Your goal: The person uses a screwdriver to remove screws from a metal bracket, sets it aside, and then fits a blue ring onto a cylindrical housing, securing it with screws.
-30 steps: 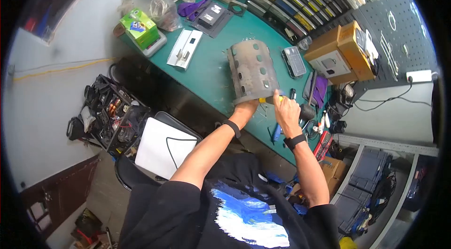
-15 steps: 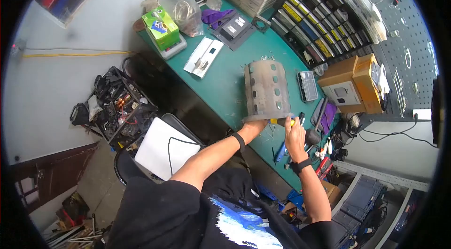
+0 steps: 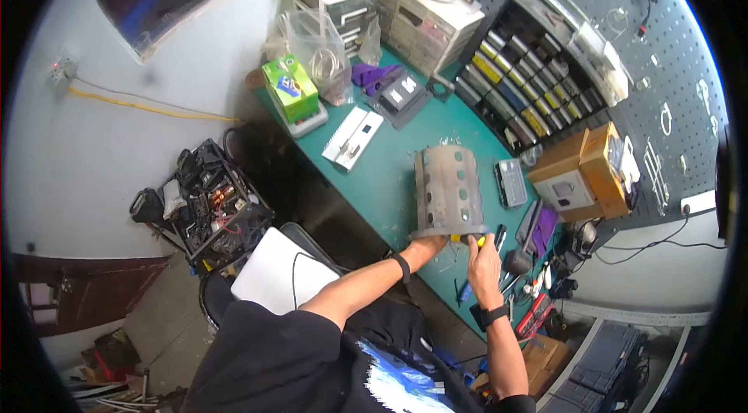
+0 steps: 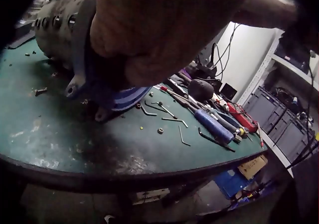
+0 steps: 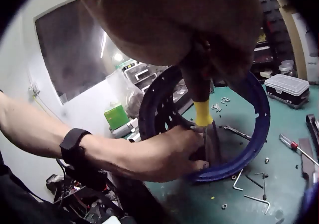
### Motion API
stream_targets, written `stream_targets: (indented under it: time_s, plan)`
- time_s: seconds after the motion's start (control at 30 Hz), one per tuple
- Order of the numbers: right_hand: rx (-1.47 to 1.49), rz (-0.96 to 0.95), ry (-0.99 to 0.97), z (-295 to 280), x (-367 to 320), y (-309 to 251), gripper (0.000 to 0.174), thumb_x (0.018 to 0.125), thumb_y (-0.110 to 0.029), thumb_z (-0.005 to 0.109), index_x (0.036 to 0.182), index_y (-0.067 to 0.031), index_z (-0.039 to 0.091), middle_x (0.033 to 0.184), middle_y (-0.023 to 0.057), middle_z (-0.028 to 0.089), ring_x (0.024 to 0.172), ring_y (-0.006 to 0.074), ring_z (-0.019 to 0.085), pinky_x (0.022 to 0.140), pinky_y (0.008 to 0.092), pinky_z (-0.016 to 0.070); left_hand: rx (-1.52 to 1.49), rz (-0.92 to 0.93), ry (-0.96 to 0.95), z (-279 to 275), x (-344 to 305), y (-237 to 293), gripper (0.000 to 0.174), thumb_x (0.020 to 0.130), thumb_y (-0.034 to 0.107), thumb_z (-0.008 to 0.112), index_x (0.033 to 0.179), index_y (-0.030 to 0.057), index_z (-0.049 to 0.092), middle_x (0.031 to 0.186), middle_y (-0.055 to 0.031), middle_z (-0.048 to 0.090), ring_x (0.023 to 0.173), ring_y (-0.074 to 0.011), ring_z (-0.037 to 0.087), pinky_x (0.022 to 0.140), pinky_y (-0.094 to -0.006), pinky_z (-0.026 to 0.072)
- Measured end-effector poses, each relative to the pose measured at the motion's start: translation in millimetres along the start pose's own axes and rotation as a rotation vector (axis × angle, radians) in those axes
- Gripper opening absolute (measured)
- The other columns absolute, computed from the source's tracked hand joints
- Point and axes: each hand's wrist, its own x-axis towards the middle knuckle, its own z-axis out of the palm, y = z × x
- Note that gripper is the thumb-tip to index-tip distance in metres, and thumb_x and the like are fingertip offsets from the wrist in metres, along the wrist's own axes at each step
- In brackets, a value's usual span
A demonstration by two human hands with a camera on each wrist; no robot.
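Observation:
A grey-brown drum with rows of oval holes (image 3: 448,187) lies on its side on the green table (image 3: 393,202). Its open end, with a blue rim (image 5: 262,127), faces the person. My right hand (image 3: 485,266) grips the dark handle of a tool with a yellow collar (image 5: 203,113). A flat grey metal part (image 5: 213,144) extends below that collar, inside the rim. My left hand (image 5: 172,152) reaches into the opening, fingers and thumb beside this metal part; whether they pinch it I cannot tell. In the left wrist view the left hand (image 4: 149,35) covers much of the opening.
Hex keys (image 4: 174,120), a nut (image 4: 160,131) and a blue-handled tool (image 4: 213,126) lie near the drum. Beyond are a clear-lidded case (image 3: 510,183), a cardboard box (image 3: 580,171) and a drawer rack (image 3: 538,74). A white notebook-like item (image 3: 352,138) lies left.
The head view has swung, so the scene sits lower and farther right. My right index finger, earlier stretched toward the rim, is now drawn in; both hands stay at the drum's open end.

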Motion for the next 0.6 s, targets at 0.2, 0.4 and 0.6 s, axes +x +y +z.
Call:
stream_targets:
  time_s: [0.2, 0.4, 0.6]
  plan:
    - [-0.281, -0.01, -0.038, -4.6, -3.1, -0.4, 0.037, 0.106, -0.035, 0.058, 0.095, -0.0005, 0.049, 0.062, 0.0272, 0.061, 0.059, 0.048, 0.063, 0.051, 0.0555, 0.0467, 0.03, 0.102, -0.147, -63.0, -3.9, 13.5, 0.037, 0.091, 0.01, 0.056, 0.125, -0.0018, 0.064, 0.115, -0.0221, 0.071, 0.1, -0.032, 0.073, 0.088, -0.0412, 0.057]
    - [-0.442, -0.003, -0.055, -5.7, 2.3, -0.6, 0.041, 0.108, -0.038, 0.053, 0.093, 0.0006, 0.052, 0.061, 0.0266, 0.062, 0.057, 0.0469, 0.064, 0.05, 0.0548, 0.0494, -0.021, 0.181, -0.022, -25.7, -7.9, 1.9, 0.029, 0.094, 0.012, 0.054, 0.116, -0.0003, 0.067, 0.107, -0.017, 0.076, 0.089, -0.0286, 0.076, 0.08, -0.0391, 0.0605]
    - [-0.076, -0.058, -0.092, 3.5, 0.1, 10.0, 0.031, 0.104, -0.021, 0.059, 0.103, 0.0079, 0.049, 0.088, 0.0337, 0.06, 0.084, 0.0509, 0.059, 0.072, 0.0558, 0.0445, -0.001, 0.114, 0.042, 3.2, -2.3, 1.3, 0.029, 0.094, 0.013, 0.053, 0.116, 0.0029, 0.069, 0.107, -0.0185, 0.075, 0.095, -0.0297, 0.075, 0.086, -0.0414, 0.059]
